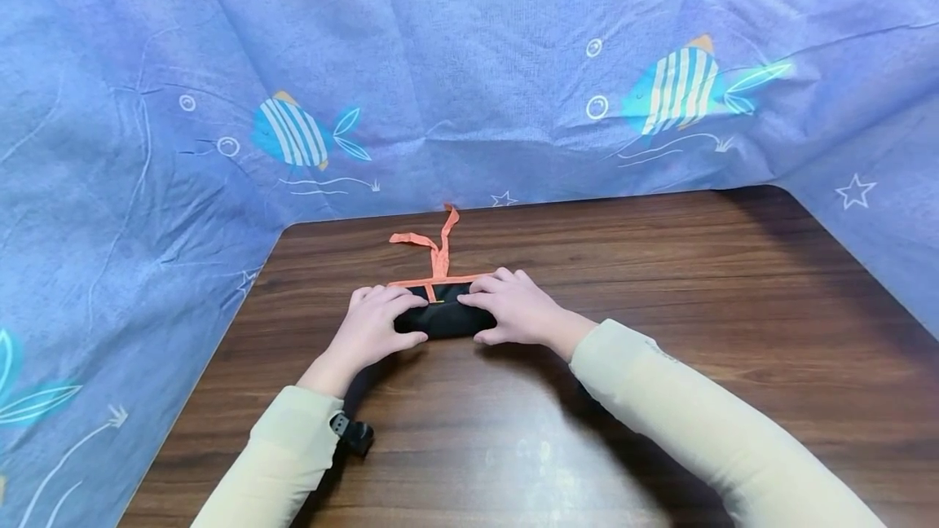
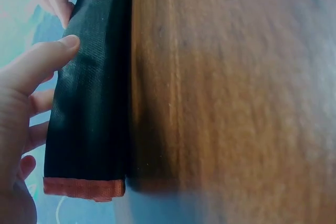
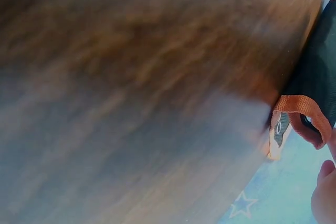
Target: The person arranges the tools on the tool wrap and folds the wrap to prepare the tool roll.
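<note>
In the head view, a black fabric roll (image 1: 449, 323) with orange edging lies crosswise on the table, partly rolled up. Orange tie straps (image 1: 440, 261) stretch from its far edge toward the back. My left hand (image 1: 374, 318) grips the roll's left end, and my right hand (image 1: 519, 308) grips the right end, thumbs on the near side and fingers over the top. The left wrist view shows the thumb (image 2: 67, 44) on the black cloth, above an orange-trimmed end. At the right wrist view's edge, the roll's end has loose orange trim (image 3: 304, 106); most of that hand is cut off.
The dark wood table (image 1: 660, 267) carries the roll near its far left part. A blue cloth (image 1: 477, 63) printed with fish and stars hangs behind and beside the table. A small black device (image 1: 354, 433) sits at the left cuff.
</note>
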Demonstrator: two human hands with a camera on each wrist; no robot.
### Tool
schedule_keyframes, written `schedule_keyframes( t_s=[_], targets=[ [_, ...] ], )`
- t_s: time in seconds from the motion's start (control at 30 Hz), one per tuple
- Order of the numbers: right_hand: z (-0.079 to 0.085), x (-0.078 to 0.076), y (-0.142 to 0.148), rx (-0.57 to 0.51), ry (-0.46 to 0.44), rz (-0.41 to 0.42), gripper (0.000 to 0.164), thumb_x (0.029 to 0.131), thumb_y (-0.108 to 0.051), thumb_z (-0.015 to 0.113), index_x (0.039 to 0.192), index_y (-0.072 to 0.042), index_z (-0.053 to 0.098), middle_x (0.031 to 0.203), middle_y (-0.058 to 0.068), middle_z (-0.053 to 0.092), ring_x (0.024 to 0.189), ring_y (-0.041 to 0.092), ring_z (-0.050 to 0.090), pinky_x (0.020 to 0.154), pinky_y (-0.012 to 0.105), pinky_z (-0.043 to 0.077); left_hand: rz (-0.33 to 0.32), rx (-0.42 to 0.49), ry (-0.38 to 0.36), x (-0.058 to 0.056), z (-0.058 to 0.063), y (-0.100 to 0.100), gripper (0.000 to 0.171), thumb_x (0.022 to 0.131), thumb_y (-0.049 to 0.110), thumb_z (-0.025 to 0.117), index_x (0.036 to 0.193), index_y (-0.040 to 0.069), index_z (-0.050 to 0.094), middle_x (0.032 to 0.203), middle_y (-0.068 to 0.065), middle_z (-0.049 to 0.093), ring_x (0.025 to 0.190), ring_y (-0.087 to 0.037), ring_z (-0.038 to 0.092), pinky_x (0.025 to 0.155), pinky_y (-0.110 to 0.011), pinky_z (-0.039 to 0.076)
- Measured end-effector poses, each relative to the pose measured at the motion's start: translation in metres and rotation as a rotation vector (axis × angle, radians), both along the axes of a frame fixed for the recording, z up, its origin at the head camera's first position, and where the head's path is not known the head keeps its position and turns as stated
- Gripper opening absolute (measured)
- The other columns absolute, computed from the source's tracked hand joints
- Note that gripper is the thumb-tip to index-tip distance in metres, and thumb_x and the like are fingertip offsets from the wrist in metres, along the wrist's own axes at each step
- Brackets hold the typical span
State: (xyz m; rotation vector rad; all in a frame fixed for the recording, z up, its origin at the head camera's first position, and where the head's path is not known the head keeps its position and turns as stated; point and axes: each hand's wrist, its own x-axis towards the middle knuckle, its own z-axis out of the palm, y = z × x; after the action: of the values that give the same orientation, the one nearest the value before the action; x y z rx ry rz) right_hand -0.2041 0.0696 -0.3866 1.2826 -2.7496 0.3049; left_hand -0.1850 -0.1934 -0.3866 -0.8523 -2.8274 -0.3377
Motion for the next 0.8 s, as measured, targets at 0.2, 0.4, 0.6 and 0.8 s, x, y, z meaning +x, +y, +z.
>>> schedule_keyframes(
  t_s=[0.2,0.4,0.6,0.8],
  targets=[
    [-0.003,-0.004,0.0,-0.016,-0.086,-0.006,0.062,0.081,-0.045,0.069,0.135,-0.019,0.053,0.129,0.003,0.05,0.112,0.024,0.042,0.088,0.045,0.033,-0.016,0.004,-0.014,0.0,-0.002,-0.002,0.045,0.075,0.041,0.076,0.114,0.02,0.067,0.112,-0.001,0.061,0.106,-0.026,0.051,0.097,-0.054,0.024],
    [-0.006,-0.008,0.0,-0.026,-0.112,-0.025,0.064,0.08,-0.045,0.069,0.136,-0.019,0.051,0.129,0.003,0.048,0.113,0.025,0.041,0.087,0.046,0.033,-0.028,0.015,0.008,-0.004,-0.006,-0.004,0.05,0.074,0.04,0.077,0.117,0.019,0.066,0.113,-0.001,0.06,0.109,-0.026,0.051,0.102,-0.054,0.019],
    [-0.007,-0.011,-0.002,-0.027,-0.096,-0.044,0.066,0.08,-0.045,0.07,0.137,-0.02,0.05,0.128,0.002,0.048,0.113,0.025,0.042,0.087,0.045,0.034,-0.003,0.0,0.004,-0.006,-0.01,-0.006,0.053,0.075,0.037,0.078,0.123,0.019,0.062,0.119,-0.003,0.059,0.111,-0.027,0.049,0.102,-0.054,0.02],
    [-0.008,-0.013,-0.005,-0.059,-0.11,-0.073,0.061,0.082,-0.038,0.071,0.137,-0.02,0.051,0.127,0.004,0.049,0.113,0.027,0.043,0.086,0.046,0.035,0.014,-0.009,0.019,-0.008,-0.01,-0.004,0.051,0.076,0.032,0.078,0.123,0.02,0.062,0.119,-0.004,0.058,0.105,-0.028,0.049,0.098,-0.054,0.022]
  ],
)
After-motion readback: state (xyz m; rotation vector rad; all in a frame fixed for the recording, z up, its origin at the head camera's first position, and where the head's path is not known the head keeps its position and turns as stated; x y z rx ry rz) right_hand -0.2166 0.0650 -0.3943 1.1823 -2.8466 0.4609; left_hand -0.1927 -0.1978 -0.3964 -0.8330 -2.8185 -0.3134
